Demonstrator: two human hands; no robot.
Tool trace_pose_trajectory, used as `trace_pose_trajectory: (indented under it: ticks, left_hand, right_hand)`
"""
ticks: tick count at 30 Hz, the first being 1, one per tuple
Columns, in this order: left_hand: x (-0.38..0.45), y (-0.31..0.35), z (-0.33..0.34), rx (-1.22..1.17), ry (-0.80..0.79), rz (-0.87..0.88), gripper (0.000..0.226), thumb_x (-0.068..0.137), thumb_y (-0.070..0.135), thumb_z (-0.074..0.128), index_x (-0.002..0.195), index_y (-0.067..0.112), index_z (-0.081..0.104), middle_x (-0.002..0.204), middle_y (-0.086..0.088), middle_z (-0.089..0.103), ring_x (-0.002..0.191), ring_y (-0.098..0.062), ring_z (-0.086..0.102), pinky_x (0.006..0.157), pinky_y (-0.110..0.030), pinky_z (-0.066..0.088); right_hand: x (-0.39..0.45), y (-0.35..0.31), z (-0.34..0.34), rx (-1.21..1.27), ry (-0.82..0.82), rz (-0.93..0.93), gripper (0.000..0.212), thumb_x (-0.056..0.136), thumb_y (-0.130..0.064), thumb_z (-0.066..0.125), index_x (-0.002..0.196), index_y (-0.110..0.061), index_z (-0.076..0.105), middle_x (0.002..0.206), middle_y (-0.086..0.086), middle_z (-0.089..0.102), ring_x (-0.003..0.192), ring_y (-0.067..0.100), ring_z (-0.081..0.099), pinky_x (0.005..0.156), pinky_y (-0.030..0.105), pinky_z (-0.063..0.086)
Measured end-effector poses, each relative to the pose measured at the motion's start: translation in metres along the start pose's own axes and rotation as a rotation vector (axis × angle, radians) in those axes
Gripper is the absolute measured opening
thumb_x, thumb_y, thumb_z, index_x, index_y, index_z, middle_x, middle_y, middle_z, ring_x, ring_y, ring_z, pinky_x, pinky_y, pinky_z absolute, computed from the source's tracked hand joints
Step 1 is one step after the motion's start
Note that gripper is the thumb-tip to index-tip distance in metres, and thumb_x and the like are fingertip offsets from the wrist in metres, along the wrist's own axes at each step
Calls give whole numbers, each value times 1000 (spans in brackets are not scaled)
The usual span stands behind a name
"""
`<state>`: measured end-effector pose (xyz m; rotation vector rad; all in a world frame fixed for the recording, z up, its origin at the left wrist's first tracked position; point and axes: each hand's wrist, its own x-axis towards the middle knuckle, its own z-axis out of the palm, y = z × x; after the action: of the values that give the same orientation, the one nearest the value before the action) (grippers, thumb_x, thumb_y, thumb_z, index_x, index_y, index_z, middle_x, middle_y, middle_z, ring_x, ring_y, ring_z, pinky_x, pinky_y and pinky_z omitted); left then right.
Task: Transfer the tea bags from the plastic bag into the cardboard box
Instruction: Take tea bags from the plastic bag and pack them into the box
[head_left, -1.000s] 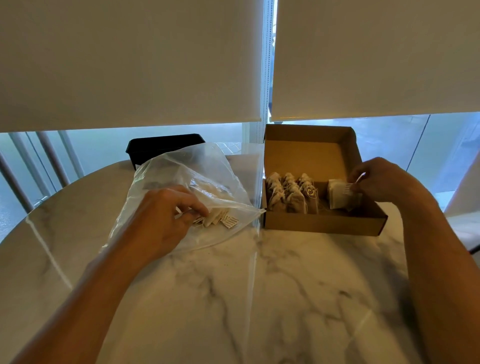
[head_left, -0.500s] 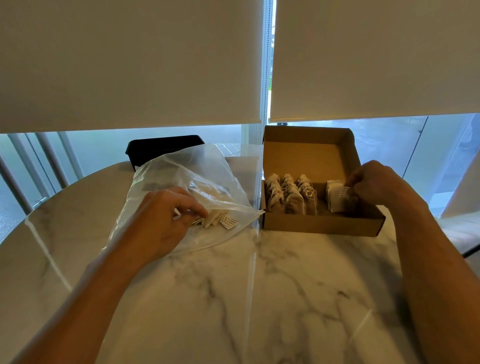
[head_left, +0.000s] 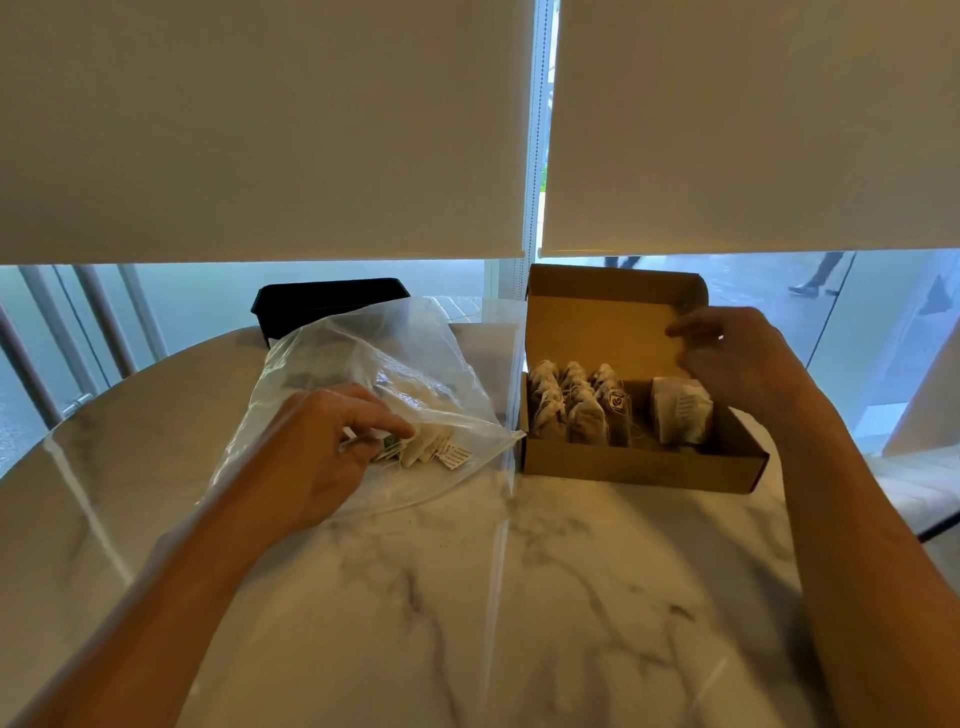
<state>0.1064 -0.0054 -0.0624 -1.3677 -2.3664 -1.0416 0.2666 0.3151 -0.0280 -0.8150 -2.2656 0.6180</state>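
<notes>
— what's the person wearing, from what shows?

— nothing on the arms: both forearms are bare right down to the frame's lower edge, no sleeve or cuff in sight.

— watch, bracelet?

— none at either wrist. the left hand (head_left: 317, 447) shows no ring (only its back is visible); the right hand (head_left: 737, 358) has one small bright glint on a finger, too tiny to identify.

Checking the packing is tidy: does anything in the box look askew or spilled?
Nothing spilled. In the cardboard box, the brown tea bags stand in neat rows at left; the pale tea bags stand apart at right, a gap between.
</notes>
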Motion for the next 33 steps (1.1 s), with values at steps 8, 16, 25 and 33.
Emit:
trace_pose_trajectory:
  ticks: [8,16,25,33]
  left_hand:
    - [-1,3,-2,-17,19,-28,34,79,-10,66,93,19,76,92,17,61,82,1,58,68,0,40]
    - [-1,5,-4,48,123,-7,30,82,3,68,106,22,72,106,13,62,87,-2,56,71,-1,39]
    - [-6,24,14,185,156,99,20,75,20,78,94,18,76,95,-2,72,73,-11,64,70,-28,55]
    - [18,-7,31,99,-97,-256,56,82,40,69,133,25,52,133,3,55,117,-21,54,99,-33,43]
  right_hand:
    - [-62,-85,51,206,-449,-409,12,83,-33,69,81,-44,68,119,-20,52,106,4,49,86,17,43]
    - [-72,-94,92,58,-372,-540,42,86,-24,67,126,-34,58,133,-10,50,112,7,47,97,27,45]
    - [-73,-99,98,157,-399,-557,76,80,-20,74,143,-36,33,139,-13,40,99,0,46,69,4,43]
    - [-73,-103,99,119,-441,-563,83,82,-23,73,146,-39,23,145,-16,32,103,-1,41,74,3,35]
